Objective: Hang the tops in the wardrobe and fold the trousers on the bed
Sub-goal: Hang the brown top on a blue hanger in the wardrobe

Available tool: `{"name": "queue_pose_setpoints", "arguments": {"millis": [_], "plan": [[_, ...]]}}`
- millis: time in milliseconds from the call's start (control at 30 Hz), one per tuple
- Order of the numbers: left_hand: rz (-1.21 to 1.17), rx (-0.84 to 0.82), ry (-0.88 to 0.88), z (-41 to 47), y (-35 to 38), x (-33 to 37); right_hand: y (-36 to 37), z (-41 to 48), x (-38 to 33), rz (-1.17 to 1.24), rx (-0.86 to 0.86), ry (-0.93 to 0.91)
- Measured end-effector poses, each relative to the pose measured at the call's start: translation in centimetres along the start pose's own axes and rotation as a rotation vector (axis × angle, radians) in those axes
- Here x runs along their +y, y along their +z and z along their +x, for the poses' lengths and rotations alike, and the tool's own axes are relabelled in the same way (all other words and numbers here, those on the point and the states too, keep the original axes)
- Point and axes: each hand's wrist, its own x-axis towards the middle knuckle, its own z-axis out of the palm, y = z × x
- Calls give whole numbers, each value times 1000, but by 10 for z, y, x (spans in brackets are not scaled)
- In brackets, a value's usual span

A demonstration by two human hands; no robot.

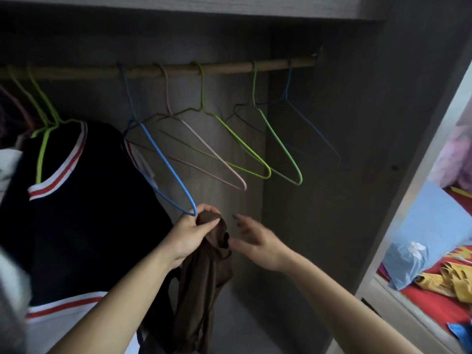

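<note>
Mid-frame, low: L hand [190, 235] clamped round upper end of bunched brown top [204, 277], fingers curled, rest of fabric dangling toward bottom centre. Same hand right at lower corner of blue hanger [178, 182], touching or just beside; can't tell if wire pinched too. R hand [255, 241] just right of brown top, fingers spread, holding nothing, motion-blurred, no visible contact w/ fabric. Blue hanger hooked on wooden rail [229, 66] across upper frame, swung toward camera. Further right on rail, all bare: pink hanger [244, 185], yellow-green hanger [269, 172], green hanger [301, 178], dark blue hanger [288, 83]. Left of frame: dark top w/ red-white trim [76, 200] hung on lime hanger [40, 162]. Lower right: bed [434, 307] w/ red sheet, blue pillow [421, 238], crumpled yellow garment [449, 279], type unclear.

Step, prob.: getting brown top onto blue hanger. Task looks far from done; nothing folded on visible part of bed.

Risks:
- bunched fabric + strap-like loops → snag or twist on hanger corner, or only one shoulder seated and top sliding off wire
- tugging hanger forward w/out unhooking → dragging neighbours along rail, tangling w/ pink hanger close by
- one-hand grip loosened before R hand takes over → drop to wardrobe floor
</note>
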Motion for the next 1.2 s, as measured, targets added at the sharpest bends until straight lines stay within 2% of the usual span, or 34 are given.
{"name": "queue_pose_setpoints", "arguments": {"millis": [100, 167, 300, 400, 567, 633, 733, 800, 833, 1033, 1133, 1200], "plan": [[55, -31, 36, -5, -7, 4, 23, 4, -7, -131, -45, -93], [107, -13, 34, -10, -13, 2, 21, 5, -5, -155, 47, -64], [314, 67, -7, -15, -26, -11, -4, -2, 4, -133, 339, -32], [462, 131, -42, -13, -22, -19, -19, -9, 5, -145, 413, -44], [568, 266, 41, -3, -8, -22, -37, -23, 14, -107, 441, -23], [478, 263, 2, -1, 4, -22, -44, -30, 22, -123, 520, 21], [221, 246, -129, 2, 32, -21, -67, -29, 27, -179, 822, -29], [177, 211, -153, 3, 47, -23, -96, -17, 25, -257, 977, -63], [184, 191, -150, 4, 52, -24, -113, -9, 23, -303, 1002, -53], [209, 226, -102, 10, 67, -27, -190, 42, 13, -418, 829, 182], [241, 236, -96, 11, 68, -27, -206, 60, 9, -359, 726, 227], [250, 234, -96, 10, 65, -27, -210, 69, 6, -307, 684, 194]]}}
